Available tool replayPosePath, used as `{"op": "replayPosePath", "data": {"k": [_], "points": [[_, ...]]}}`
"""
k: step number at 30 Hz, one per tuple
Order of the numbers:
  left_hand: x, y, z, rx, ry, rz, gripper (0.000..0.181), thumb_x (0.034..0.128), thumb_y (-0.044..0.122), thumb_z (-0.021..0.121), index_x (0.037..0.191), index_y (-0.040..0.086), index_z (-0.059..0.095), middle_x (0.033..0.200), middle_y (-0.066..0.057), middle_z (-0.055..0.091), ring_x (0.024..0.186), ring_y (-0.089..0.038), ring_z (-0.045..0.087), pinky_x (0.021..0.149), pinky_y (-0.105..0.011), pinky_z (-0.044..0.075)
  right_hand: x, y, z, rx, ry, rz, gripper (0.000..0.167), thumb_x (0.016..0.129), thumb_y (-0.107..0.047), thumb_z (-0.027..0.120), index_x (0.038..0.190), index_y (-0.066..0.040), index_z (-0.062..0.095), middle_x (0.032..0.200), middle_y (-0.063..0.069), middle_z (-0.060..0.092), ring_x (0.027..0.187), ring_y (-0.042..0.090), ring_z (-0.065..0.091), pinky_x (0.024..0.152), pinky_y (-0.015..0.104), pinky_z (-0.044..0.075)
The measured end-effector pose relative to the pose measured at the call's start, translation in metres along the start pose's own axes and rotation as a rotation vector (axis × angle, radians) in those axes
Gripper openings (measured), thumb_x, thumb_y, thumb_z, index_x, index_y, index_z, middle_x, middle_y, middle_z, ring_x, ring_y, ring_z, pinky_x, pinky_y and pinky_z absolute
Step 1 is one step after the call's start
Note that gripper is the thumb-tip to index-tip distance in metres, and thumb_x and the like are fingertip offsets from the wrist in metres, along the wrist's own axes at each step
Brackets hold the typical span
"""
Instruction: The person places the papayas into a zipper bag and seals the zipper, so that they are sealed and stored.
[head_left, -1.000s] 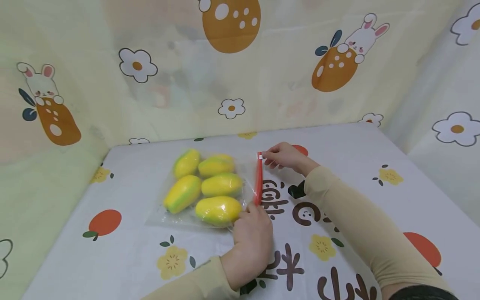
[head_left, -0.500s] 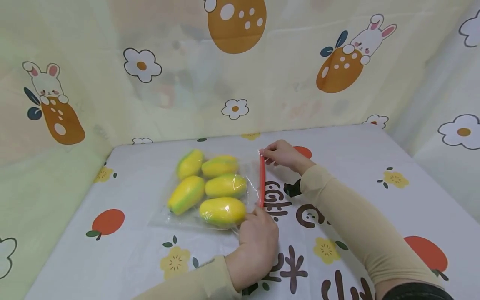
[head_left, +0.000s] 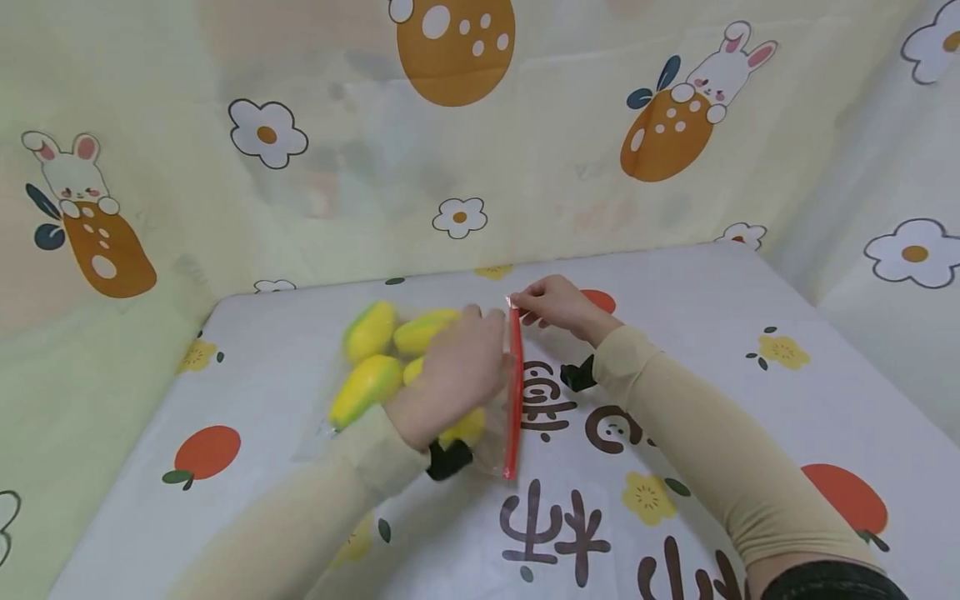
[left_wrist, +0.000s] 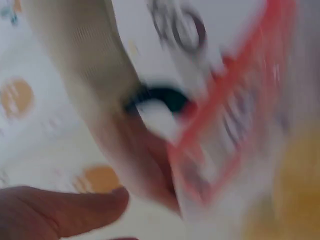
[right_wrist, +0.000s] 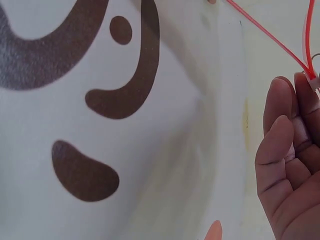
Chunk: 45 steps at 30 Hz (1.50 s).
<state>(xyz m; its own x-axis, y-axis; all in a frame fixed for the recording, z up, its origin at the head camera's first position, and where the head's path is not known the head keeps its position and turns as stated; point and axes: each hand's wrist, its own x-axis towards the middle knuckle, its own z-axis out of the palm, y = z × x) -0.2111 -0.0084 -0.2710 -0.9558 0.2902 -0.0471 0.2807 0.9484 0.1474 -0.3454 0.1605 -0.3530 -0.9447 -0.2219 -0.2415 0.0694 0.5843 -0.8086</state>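
A clear plastic zip bag (head_left: pixel 491 446) lies on the table with several yellow-green mangoes (head_left: pixel 367 390) inside. Its red zip strip (head_left: pixel 513 417) runs along the right side. At the strip's far end my right hand (head_left: pixel 558 304) pinches the corner. The right wrist view has a small white slider (right_wrist: pixel 314 82) by those fingertips, where two red strands meet. My left hand (head_left: pixel 459 371) is over the bag and hides some mangoes, its fingertips near the strip. In the blurred left wrist view the left thumb (left_wrist: pixel 85 207) is extended, apart from the red strip.
A white printed cloth (head_left: pixel 247 517) with fruit, flower and dark lettering covers the table. A patterned curtain (head_left: pixel 360 200) stands behind and along the sides. Dark bands sit at both wrists (head_left: pixel 450 460).
My left hand has let go of the strip's near end and moved away across the bag toward the far end. The right hand stays at the far corner, where the white slider was visible earlier.
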Motion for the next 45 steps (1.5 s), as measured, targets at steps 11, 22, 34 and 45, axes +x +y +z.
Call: {"op": "replayPosePath", "data": {"k": [11,22,34,45], "points": [[0.12,-0.055,-0.009,-0.23,-0.283,0.049,0.048,0.1016,0.032,0.062,0.138,0.002,0.06,0.142,-0.013,0.061,0.128,-0.028,0.059,0.11,-0.042,0.049,-0.003,-0.005,0.01,0.012,-0.056,-0.038,0.035,0.104,-0.03,0.059,0.118,-0.001,0.073,0.111,0.014,0.072,0.092,0.021,0.068,0.078,0.028,0.055],[0.152,-0.061,0.007,-0.19,-0.422,0.094,0.031,0.1007,0.026,0.064,0.12,0.004,0.074,0.125,-0.01,0.071,0.11,-0.021,0.057,0.107,-0.04,0.048,-0.009,-0.009,0.013,0.0,-0.027,-0.002,0.032,0.104,-0.024,0.059,0.118,0.001,0.072,0.106,0.015,0.073,0.099,0.027,0.069,0.079,0.028,0.056],[0.166,-0.066,0.02,-0.571,-0.411,-0.038,0.028,0.1009,0.028,0.065,0.119,0.008,0.072,0.125,-0.007,0.064,0.116,-0.025,0.056,0.105,-0.045,0.051,-0.003,-0.015,0.004,0.03,0.085,0.049,0.034,0.104,-0.024,0.057,0.12,0.002,0.072,0.121,0.019,0.072,0.111,0.03,0.069,0.09,0.036,0.058],[0.175,-0.048,0.025,-0.602,-0.255,-0.162,0.022,0.0982,0.024,0.064,0.09,0.004,0.071,0.086,-0.002,0.053,0.085,-0.019,0.05,0.08,-0.031,0.05,-0.006,-0.015,0.0,0.12,0.13,0.066,0.033,0.1,-0.021,0.059,0.112,0.006,0.074,0.116,0.02,0.074,0.112,0.03,0.067,0.093,0.038,0.056]]}}
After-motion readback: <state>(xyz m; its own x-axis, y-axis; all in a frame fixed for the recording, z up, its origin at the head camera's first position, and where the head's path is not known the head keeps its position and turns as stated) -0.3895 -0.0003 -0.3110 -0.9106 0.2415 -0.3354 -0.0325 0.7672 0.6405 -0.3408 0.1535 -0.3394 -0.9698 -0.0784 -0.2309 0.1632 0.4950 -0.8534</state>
